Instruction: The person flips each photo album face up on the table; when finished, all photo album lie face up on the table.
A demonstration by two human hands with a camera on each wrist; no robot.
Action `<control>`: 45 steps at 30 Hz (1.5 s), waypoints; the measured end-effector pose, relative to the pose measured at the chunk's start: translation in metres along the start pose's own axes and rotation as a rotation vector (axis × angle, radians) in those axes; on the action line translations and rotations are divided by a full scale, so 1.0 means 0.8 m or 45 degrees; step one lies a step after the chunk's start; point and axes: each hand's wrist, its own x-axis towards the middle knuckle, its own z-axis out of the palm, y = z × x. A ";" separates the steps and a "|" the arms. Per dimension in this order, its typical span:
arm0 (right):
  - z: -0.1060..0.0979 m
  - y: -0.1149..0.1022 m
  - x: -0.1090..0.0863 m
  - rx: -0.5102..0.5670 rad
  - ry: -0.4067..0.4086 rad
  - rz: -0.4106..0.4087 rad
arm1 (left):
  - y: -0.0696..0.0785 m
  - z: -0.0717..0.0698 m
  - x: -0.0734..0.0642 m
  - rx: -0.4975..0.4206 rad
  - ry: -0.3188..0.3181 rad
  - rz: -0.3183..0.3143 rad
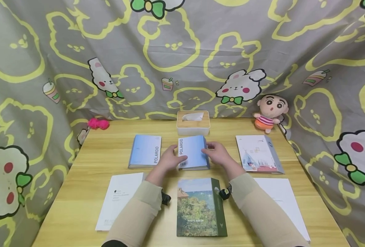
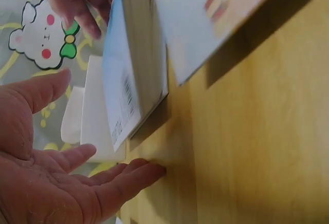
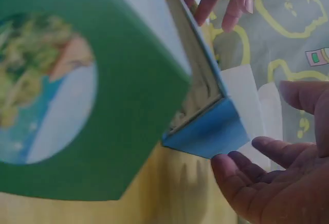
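A thick pale-blue album marked POLAROID (image 1: 193, 154) lies on the table between both hands. My left hand (image 1: 171, 158) is at its left edge, thumb over the near left corner. In the left wrist view the left hand (image 2: 67, 167) has spread fingers, with a gap between them and the album (image 2: 117, 90). My right hand (image 1: 218, 153) is on the other side, thumb over the album's right edge. In the right wrist view the right hand's loosely bent fingers (image 3: 231, 170) are right at the blue spine (image 3: 213, 131). Neither hand grips the album.
Another blue POLAROID album (image 1: 145, 150) lies left, a tent-picture album (image 1: 256, 153) right. In front are a landscape PHOTO ALBUM (image 1: 197, 206) and white books, left (image 1: 120, 195) and right (image 1: 281, 195). Behind stand a tissue box (image 1: 193, 130), plush doll (image 1: 268, 113) and pink object (image 1: 98, 123).
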 end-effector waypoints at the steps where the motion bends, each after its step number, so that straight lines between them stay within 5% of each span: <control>1: 0.000 0.002 0.000 -0.013 -0.011 0.014 | 0.001 0.003 0.000 -0.001 -0.008 0.000; 22: 0.009 0.019 0.002 -0.053 0.026 0.047 | 0.010 0.032 -0.001 -0.034 -0.031 0.031; 39: 0.015 0.027 0.000 0.021 0.078 0.038 | 0.006 0.037 -0.002 -0.110 -0.001 0.016; 45: 0.011 0.025 -0.002 0.143 0.089 0.035 | 0.006 0.039 -0.002 -0.148 0.004 0.011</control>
